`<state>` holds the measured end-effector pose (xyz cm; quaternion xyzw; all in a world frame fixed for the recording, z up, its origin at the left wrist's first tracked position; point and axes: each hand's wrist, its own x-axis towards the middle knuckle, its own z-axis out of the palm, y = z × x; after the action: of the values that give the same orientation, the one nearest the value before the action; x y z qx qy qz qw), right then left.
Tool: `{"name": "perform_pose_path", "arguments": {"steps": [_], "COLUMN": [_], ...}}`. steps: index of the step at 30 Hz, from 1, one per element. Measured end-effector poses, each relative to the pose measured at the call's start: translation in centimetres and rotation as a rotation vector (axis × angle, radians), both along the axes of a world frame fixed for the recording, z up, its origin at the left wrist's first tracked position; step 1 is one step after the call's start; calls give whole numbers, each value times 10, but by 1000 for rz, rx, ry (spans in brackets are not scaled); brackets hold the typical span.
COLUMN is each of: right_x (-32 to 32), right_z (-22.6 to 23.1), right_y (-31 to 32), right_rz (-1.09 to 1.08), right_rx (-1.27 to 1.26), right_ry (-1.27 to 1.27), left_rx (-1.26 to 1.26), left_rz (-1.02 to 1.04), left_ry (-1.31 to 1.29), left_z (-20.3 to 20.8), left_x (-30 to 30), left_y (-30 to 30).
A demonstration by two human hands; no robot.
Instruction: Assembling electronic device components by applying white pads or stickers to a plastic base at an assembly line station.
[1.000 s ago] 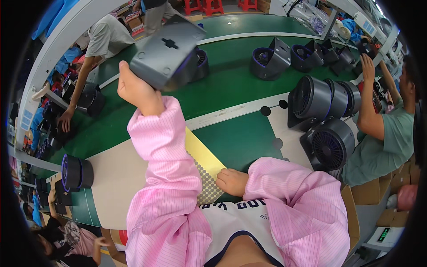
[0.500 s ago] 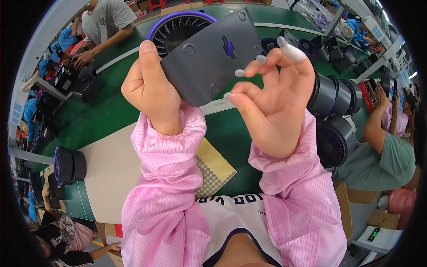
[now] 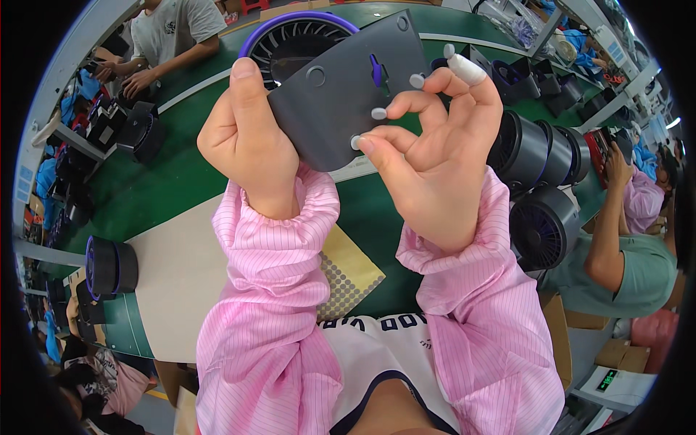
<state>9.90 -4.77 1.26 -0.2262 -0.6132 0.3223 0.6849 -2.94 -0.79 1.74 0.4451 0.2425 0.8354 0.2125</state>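
My left hand point(image 3: 250, 141) grips a fan by its dark grey base point(image 3: 341, 94), thumb along the edge. The fan's purple-rimmed round grille point(image 3: 297, 36) shows behind the base. Round recesses mark the base's corners, and a purple piece point(image 3: 376, 70) sits in its slot. Several small grey round pads point(image 3: 378, 113) cling to the fingertips of my right hand point(image 3: 442, 159), whose fingers are curled and apart. Its thumb brings one pad over the base's lower corner; whether it touches is unclear. White wrapping point(image 3: 466, 69) covers one finger. Below lies a yellow sheet of grey pads point(image 3: 355, 264).
Beige board point(image 3: 181, 290) covers part of the green table point(image 3: 174, 188). Black fan units point(image 3: 544, 228) stand at right, another pair point(image 3: 111, 268) at left. More housings point(image 3: 515, 80) line the far side. Co-workers sit at right point(image 3: 616, 268) and far left point(image 3: 174, 43).
My right hand has moved left and closer to the base, its thumb pad now over the lower corner recess. The left hand and fan have barely shifted.
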Motion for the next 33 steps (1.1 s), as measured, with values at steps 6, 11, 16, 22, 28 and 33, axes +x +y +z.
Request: {"name": "perform_pose_path", "arguments": {"steps": [6, 11, 16, 22, 28, 33], "right_x": [14, -2, 0, 4, 39, 49], "right_z": [11, 30, 34, 33, 41, 46], "right_y": [11, 6, 9, 16, 38, 33], "right_rz": [-263, 35, 49, -1, -52, -25], "right_rx": [193, -1, -5, 0, -43, -124], "right_ry": [-247, 88, 93, 56, 184, 147], "left_rx": [-26, 57, 98, 138, 115, 89], "left_rz": [76, 119, 123, 226, 115, 63], "left_ry": [22, 133, 147, 272, 156, 113], "left_z": [1, -8, -8, -8, -8, -8], "left_x": [11, 8, 15, 17, 13, 10], "left_y": [2, 0, 2, 1, -3, -9]}}
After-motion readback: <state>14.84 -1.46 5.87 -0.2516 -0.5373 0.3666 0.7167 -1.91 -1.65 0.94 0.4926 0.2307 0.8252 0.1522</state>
